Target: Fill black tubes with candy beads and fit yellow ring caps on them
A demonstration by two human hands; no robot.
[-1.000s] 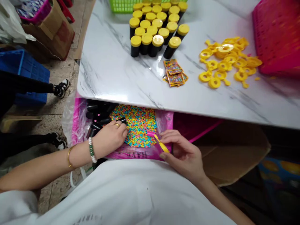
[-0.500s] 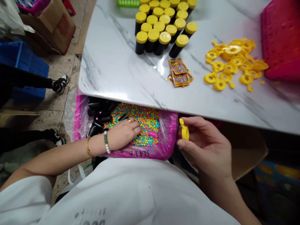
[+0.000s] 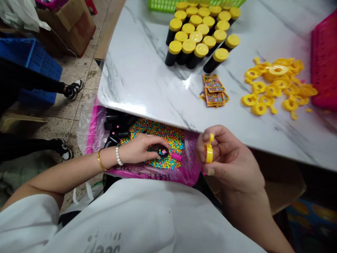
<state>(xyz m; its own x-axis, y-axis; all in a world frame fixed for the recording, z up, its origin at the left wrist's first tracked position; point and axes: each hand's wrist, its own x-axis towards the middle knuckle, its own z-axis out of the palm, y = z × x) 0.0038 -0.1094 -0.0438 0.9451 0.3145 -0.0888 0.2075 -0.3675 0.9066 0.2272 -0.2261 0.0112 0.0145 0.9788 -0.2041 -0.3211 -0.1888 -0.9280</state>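
Note:
My left hand (image 3: 140, 148) is wrapped round a black tube (image 3: 158, 147), its open mouth facing right and a few beads of candy showing inside. It is low in a pink tray (image 3: 193, 175), over small round colourful candies (image 3: 176, 135). A pink piece (image 3: 176, 156) lies on the candies beside the tube. At the tray's right edge, my right hand (image 3: 231, 161) pinches a yellow ring-shaped cap (image 3: 209, 154) with a small tab on top. More black tubes (image 3: 117, 128) lie in the tray's left part.
Many yellow-capped black tubes (image 3: 189, 47) stand on the marbled table (image 3: 137, 80). Nearby are small printed packets (image 3: 214, 95), a heap of yellow caps (image 3: 273, 86), a green basket (image 3: 163, 5) and a red basket (image 3: 325, 63). At left, a person's legs (image 3: 39, 77) show beside a blue crate (image 3: 50, 70).
My left hand has come up from among the candies with a black tube, its mouth now visible. My right hand still holds the yellow cap, now turned more upright. The view has shifted slightly.

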